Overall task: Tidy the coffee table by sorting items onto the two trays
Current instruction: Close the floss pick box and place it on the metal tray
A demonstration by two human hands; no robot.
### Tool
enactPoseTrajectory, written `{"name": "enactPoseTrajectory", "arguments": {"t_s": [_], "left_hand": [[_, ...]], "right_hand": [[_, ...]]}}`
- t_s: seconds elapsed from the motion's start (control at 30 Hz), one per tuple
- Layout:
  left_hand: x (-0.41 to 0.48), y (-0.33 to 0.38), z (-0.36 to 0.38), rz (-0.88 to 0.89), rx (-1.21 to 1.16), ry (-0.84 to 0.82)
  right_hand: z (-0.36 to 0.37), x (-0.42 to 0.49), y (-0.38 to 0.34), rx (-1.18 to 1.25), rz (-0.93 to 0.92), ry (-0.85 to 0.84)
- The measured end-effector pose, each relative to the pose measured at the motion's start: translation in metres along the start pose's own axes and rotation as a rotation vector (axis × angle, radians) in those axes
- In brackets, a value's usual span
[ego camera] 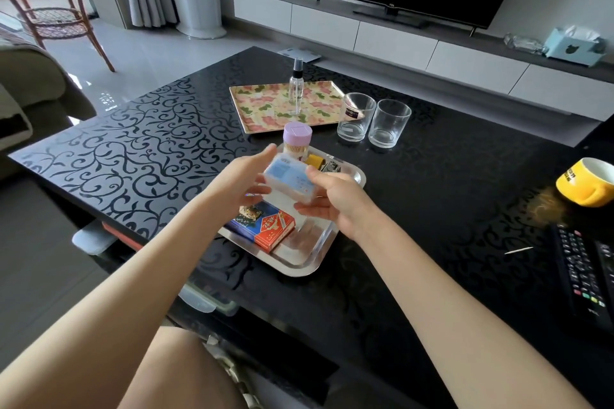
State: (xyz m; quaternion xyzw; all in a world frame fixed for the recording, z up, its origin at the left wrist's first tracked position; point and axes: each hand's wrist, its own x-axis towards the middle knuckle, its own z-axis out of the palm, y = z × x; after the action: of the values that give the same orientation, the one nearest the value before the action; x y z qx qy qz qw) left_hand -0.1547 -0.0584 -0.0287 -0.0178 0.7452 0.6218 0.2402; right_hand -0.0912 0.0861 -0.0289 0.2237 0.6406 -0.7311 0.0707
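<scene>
- Where the two bare forearms meet above the nearer tray, one small box, pale blue and white, glossy and rectangular, hangs in the air. The right hand pinches it, thumb on top and fingers curled beneath. The left hand lays straight fingers against its left end.
- Beneath them sits one steel tray, shiny with rounded corners, on the black coffee table, whose glossy top has a scrolling vine pattern.
- On the tray's near part lie two flat cardboard card packs, touching side by side: one blue pack and one red pack.
- At the tray's far end stands one toothpick jar, a clear cylinder with a lilac cap. Just beside it are one small yellow block and some metal piece I can't make out.
- Off to the right on the table: one loose toothpick, one black remote studded with buttons, and one glazed yellow mug, white inside.
- Farther back stand two clear, straight-sided glasses, just beside each other.
- Left of them lies one rectangular floral tray, pink blooms and green leaves, carrying one slim clear spray bottle, upright.
</scene>
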Motion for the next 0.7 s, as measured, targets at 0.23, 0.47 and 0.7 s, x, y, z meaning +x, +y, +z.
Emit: {"name": "enactPoseTrajectory", "arguments": {"t_s": [0.23,0.47,0.7], "left_hand": [[0.011,-0.025,-0.019,0.274,0.701,0.265],[-0.013,-0.04,-0.016,0.278,1.155,0.166],[-0.009,-0.043,-0.012,0.28,1.272,0.199]], "right_hand": [[0.015,0.045,0.013,-0.54,-0.021,0.298],[0.03,0.052,0.016,-0.961,-0.091,0.31],[0.037,0.054,0.023,-0.859,-0.179,0.278]]}}
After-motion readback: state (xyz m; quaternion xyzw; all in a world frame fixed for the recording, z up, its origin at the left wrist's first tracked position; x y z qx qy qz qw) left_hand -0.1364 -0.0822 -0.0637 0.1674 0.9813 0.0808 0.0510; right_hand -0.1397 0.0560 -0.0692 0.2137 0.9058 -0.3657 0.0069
